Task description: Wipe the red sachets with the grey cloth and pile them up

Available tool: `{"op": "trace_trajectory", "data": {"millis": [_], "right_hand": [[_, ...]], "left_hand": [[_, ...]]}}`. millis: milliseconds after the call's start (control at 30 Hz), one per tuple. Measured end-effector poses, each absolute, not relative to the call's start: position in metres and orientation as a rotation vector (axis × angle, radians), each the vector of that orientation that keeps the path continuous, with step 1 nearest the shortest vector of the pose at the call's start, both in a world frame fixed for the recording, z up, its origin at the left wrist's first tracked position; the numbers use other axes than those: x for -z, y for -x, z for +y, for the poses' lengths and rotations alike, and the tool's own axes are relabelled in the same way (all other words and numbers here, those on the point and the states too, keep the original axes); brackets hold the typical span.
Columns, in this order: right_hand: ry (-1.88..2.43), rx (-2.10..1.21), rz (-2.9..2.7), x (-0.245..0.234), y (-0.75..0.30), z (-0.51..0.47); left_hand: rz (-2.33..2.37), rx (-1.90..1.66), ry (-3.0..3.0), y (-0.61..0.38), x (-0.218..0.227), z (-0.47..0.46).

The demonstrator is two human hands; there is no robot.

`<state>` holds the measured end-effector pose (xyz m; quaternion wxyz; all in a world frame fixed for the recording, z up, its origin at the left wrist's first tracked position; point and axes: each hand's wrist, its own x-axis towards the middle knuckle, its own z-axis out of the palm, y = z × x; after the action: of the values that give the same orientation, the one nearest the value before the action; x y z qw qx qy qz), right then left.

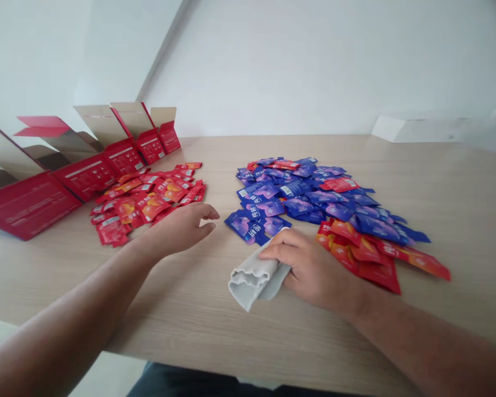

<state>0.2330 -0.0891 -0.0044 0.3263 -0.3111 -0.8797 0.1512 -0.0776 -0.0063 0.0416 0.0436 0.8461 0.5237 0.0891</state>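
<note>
My right hand [310, 267] grips a folded light-grey cloth [254, 273] with a wavy stitched edge, held over the table front. Just behind it spreads a heap of blue packets [297, 190] with purple pictures, a few red ones lying on top. Beside my right wrist is a cluster of red and orange packets [364, 251]. My left hand [186, 226] is empty, its thumb and fingers apart, between the two heaps. Close to its left lies a pile of red packets [149, 198], partly hidden by that hand and forearm.
Several red cardboard boxes [86, 176] with raised flaps stand in a row along the left side of the wooden table [215, 331]. A white object [409, 129] sits at the back right by the wall. The table's front edge is near my lap.
</note>
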Motion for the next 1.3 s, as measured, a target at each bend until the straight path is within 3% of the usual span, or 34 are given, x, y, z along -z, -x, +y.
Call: {"op": "trace_trajectory", "data": {"millis": [367,533,800,1133,1300], "right_hand": [[0.735,-0.101,-2.744,0.004,-0.226,-0.099],[0.72,-0.1,-2.773,0.004,-0.229,-0.098],[0.713,-0.101,-2.773,0.003,-0.236,-0.096],[0.674,-0.117,-2.761,0.005,-0.237,-0.094],[0.666,-0.114,-2.786,0.001,-0.235,-0.094]], "left_hand": [[0.902,-0.262,-2.701,-0.072,-0.044,0.0],[1.034,-0.202,-2.795,-0.142,-0.036,0.01],[1.146,0.342,-2.424,-0.201,-0.033,0.021],[1.2,0.077,-2.134,-0.191,-0.024,0.022],[1.189,-0.319,-2.148,-0.144,-0.04,0.036]]}}
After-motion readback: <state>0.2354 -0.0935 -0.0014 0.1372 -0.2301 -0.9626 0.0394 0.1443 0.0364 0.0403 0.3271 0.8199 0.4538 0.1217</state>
